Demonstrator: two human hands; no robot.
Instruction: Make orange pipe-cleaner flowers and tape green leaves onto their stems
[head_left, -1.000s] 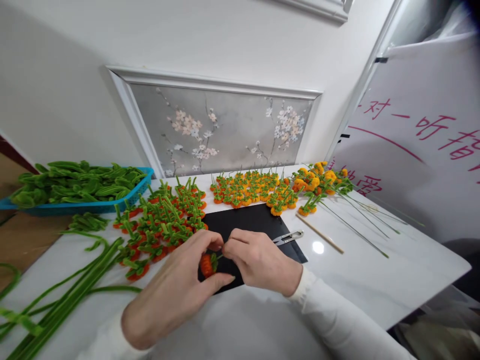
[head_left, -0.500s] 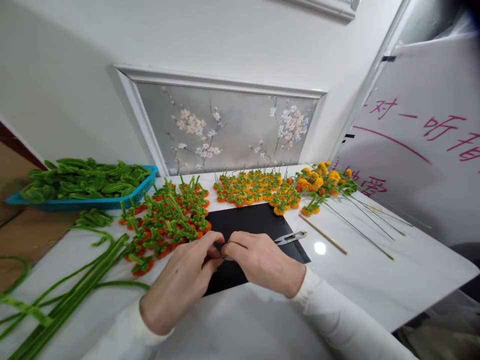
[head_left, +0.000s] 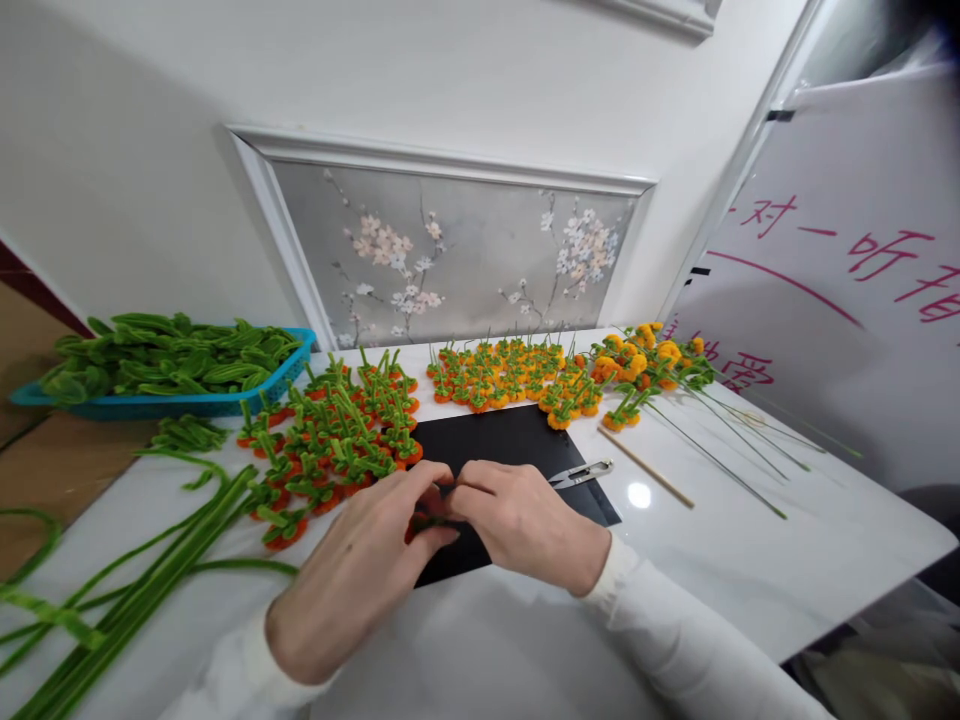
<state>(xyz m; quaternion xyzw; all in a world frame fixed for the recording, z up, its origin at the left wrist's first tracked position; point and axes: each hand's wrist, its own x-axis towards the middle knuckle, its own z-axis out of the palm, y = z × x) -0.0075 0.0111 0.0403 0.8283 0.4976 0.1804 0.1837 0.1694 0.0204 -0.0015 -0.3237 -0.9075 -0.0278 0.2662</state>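
Observation:
Over the black mat (head_left: 495,437), my left hand (head_left: 367,560) curls its thumb and fingers around a small green fuzzy piece (head_left: 424,522), most of which the fingers hide. My right hand (head_left: 525,520) meets it at the fingertips, pinched together; what lies between those fingers is too hidden to name. Just left of my left hand stand orange flower heads with green pipe-cleaner stems (head_left: 330,435). Thread snips (head_left: 581,474) lie on the mat's right edge, beyond my right hand.
A blue basket (head_left: 289,375) of green fuzzy leaves stands at the back left. Long green pipe cleaners (head_left: 150,590) lie in front of it. Yellow-orange flower heads (head_left: 510,375) line the back, with stemmed yellow flowers (head_left: 652,355) and a thin wooden stick (head_left: 646,467) to the right.
My left hand has shifted slightly down and left, its thumb now apart from the right fingertips. More of the green piece shows inside it. My right hand is nearly still.

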